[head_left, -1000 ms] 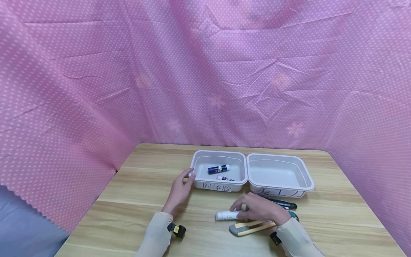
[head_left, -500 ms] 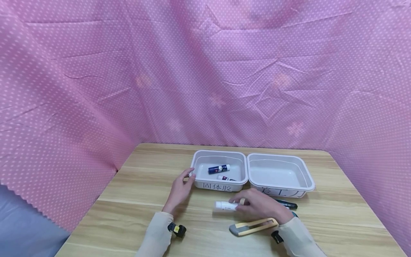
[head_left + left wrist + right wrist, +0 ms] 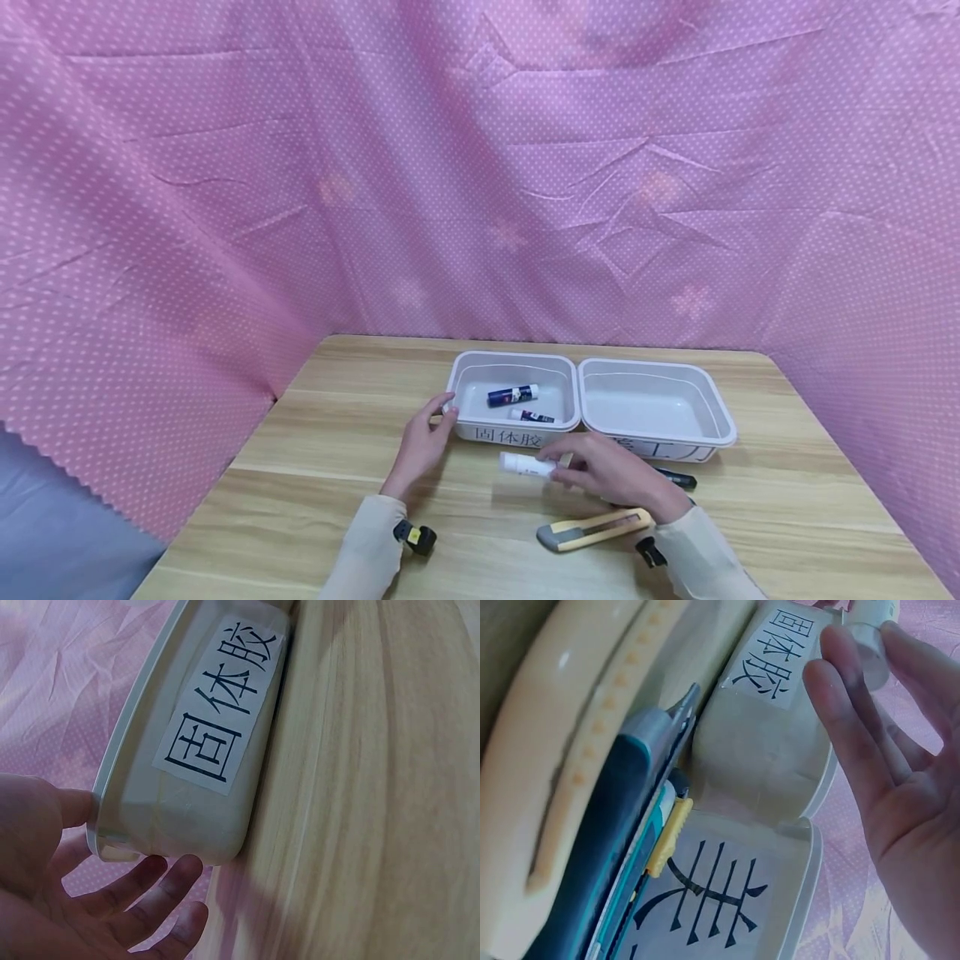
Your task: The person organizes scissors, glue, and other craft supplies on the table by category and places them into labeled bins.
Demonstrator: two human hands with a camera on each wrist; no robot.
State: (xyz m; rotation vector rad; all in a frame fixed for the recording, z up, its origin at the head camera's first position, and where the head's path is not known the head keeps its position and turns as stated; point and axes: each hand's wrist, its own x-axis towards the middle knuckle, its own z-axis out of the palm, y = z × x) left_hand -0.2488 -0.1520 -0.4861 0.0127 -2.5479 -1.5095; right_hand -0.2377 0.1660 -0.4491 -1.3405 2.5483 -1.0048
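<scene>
With its thumb at the rim, my left hand (image 3: pixel 422 442) holds the left corner of a white plastic box (image 3: pixel 199 814) labelled with black characters. Two dark blue glue sticks with white caps, one of them a glue stick (image 3: pixel 513 396) lying farther back, are inside it. My right hand (image 3: pixel 611 471) pinches a white glue stick (image 3: pixel 528 465) between thumb and fingers, raised over the table in front of this box. Below the right hand lies a yellow and grey utility knife (image 3: pixel 592 531). A dark utility knife (image 3: pixel 677 478) is partly hidden behind the right wrist.
A second white box (image 3: pixel 652 408), with nothing visible inside, stands against the first one's right side. In the right wrist view, teal and black knives (image 3: pixel 607 817) lie close to its label. A pink dotted curtain (image 3: pixel 495 167) surrounds the wooden table (image 3: pixel 300 492).
My right hand has lifted the white glue stick off the table and moved it away from me, toward the boxes. The left hand stays at the box's corner.
</scene>
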